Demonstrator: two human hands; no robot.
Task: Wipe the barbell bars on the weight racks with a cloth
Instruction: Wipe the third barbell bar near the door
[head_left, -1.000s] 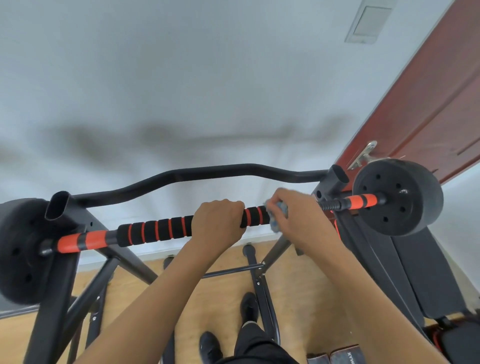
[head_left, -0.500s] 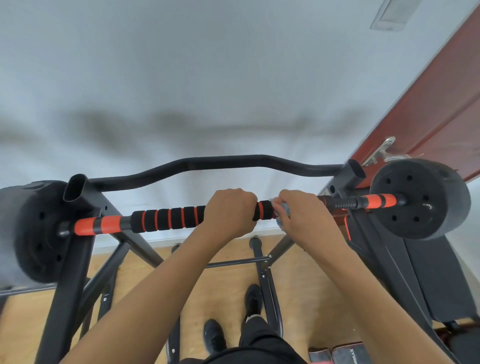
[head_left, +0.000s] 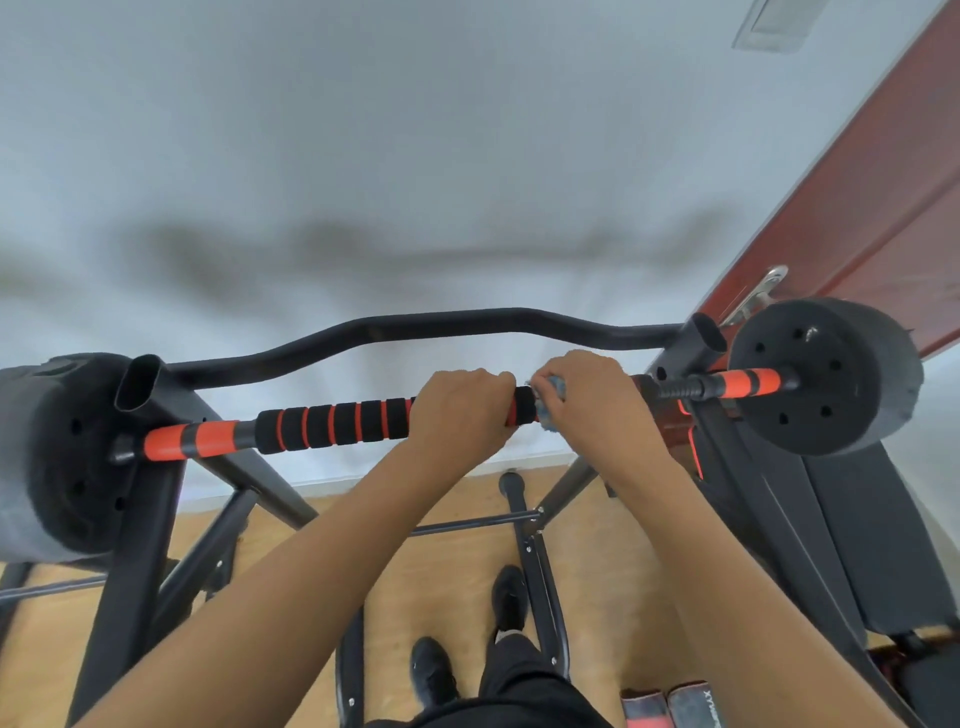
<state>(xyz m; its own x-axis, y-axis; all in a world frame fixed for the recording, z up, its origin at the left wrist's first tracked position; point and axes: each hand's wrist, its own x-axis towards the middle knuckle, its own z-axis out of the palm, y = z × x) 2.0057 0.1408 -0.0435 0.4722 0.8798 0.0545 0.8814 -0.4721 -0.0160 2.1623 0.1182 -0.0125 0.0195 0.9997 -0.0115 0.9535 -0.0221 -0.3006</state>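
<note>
**Barbell bar on the weight rack, seen from above.** The barbell bar (head_left: 337, 423) is laid across the two uprights of the weight rack (head_left: 140, 519), with the right weight plate (head_left: 826, 374) and the left weight plate (head_left: 47, 457) at its ends. The left grip (head_left: 460, 410) is closed round the foam sleeve near mid-bar. The right grip (head_left: 597, 400), just beside it, is closed on a blue-grey cloth (head_left: 548, 397) pressed to the bar.

*Hazards, as judged.* The bar is taken to lie loose in its cradles, so it could be rolled or shifted by a hard sideways stroke, and the load thrown unevenly onto one upright. With the grips almost touching, a leftward stroke would be blocked by the left grip and the sleeve beneath it left unwiped. The cloth could be snagged on the threaded section just right of the right grip, or dragged by the foam.

*Not shown.* Only a small fold of cloth is seen; the rest is covered by the right grip. The bar under both grips is hidden. The right cradle is masked by the right grip, and no locking collars can be made out. The left weight plate is cut off by the frame edge.
</note>
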